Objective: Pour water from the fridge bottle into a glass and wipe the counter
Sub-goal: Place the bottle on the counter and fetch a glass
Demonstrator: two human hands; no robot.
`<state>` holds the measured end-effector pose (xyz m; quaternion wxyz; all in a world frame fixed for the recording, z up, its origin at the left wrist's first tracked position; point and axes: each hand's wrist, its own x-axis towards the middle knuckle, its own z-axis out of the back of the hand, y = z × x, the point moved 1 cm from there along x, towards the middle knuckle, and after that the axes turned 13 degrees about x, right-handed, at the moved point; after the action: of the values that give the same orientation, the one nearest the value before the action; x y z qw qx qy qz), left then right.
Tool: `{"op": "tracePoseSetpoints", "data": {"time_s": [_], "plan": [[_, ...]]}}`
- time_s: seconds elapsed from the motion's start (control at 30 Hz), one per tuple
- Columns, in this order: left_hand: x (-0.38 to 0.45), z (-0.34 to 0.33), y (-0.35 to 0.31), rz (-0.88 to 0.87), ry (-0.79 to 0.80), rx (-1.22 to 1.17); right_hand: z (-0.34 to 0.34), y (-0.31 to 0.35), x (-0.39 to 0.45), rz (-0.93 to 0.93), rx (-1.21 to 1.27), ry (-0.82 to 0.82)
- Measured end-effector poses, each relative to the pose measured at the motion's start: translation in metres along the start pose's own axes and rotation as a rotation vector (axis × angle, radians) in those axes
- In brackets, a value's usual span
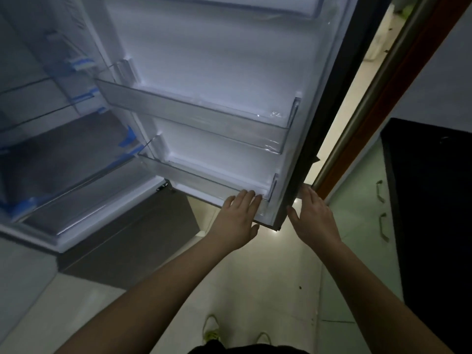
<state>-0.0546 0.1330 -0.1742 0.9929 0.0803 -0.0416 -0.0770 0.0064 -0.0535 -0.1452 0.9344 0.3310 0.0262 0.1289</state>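
— White plastic everywhere: is that the fridge door (217, 60) standing open?

— Yes, it is swinging wide, its inner face turned toward the camera. Two clear door bins are sitting on it, the upper bin (194, 116) and the lower bin (204, 180), and neither is showing a bottle.

— Where are the hands sitting?

— The left hand (238, 221) is reaching up with straight, spread fingers, its fingertips (251, 195) touching the near right corner of the lower bin. It is gripping nothing. The right hand (315, 218) is lying flat and relaxed against the door's outer edge, just right of the left one, also holding nothing.

— And the task's bottle or glass?

— I cannot tell where either is; no bottle is showing on the glass shelves (46, 103) at far left.

— Anything to the right?

— A dark counter (434, 200) is running along above pale green cabinet doors (362, 213) with metal handles. Pale floor tiles (268, 277) are lying below the arms.
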Motion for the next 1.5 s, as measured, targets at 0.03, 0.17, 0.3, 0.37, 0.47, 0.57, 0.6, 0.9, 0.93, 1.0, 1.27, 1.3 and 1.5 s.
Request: {"op": "tracePoseSetpoints", "data": {"time_s": [0.03, 0.17, 0.3, 0.37, 0.47, 0.57, 0.6, 0.9, 0.93, 1.0, 1.27, 1.3, 1.5], "plan": [[-0.003, 0.001, -0.001, 0.009, -0.011, 0.002, 0.0, -0.004, 0.002, -0.002, 0.013, 0.005], [-0.02, 0.004, -0.007, 0.077, 0.002, 0.0, 0.005, -0.011, 0.01, 0.011, 0.184, 0.008], [-0.038, 0.007, -0.013, 0.13, 0.061, -0.006, 0.003, -0.009, 0.014, 0.082, 0.358, 0.003], [-0.048, 0.008, -0.013, 0.152, 0.086, -0.02, -0.004, -0.01, 0.011, 0.064, 0.416, 0.006], [-0.066, 0.007, -0.01, 0.172, 0.08, -0.044, -0.016, -0.011, 0.001, 0.068, 0.447, -0.029], [-0.083, 0.007, -0.004, 0.184, 0.069, -0.069, -0.028, -0.012, -0.014, 0.078, 0.42, -0.054], [-0.09, 0.007, -0.002, 0.188, 0.062, -0.087, -0.031, -0.011, -0.021, 0.087, 0.41, -0.061], [-0.167, 0.007, 0.022, 0.271, 0.096, -0.08, -0.062, 0.011, -0.092, 0.251, 0.366, -0.076], [-0.177, 0.008, 0.024, 0.283, 0.112, -0.092, -0.066, 0.013, -0.099, 0.255, 0.374, -0.072], [-0.195, 0.015, 0.029, 0.317, 0.094, -0.106, -0.072, 0.02, -0.111, 0.265, 0.405, -0.059], [-0.256, 0.097, 0.034, 0.256, -0.551, -0.05, -0.104, 0.07, -0.157, 0.434, 0.339, 0.016], [-0.26, 0.108, 0.037, 0.251, -0.589, -0.034, -0.108, 0.078, -0.163, 0.446, 0.326, 0.03], [-0.285, 0.152, 0.055, 0.252, -0.598, 0.075, -0.135, 0.129, -0.186, 0.533, 0.295, 0.159]]}}
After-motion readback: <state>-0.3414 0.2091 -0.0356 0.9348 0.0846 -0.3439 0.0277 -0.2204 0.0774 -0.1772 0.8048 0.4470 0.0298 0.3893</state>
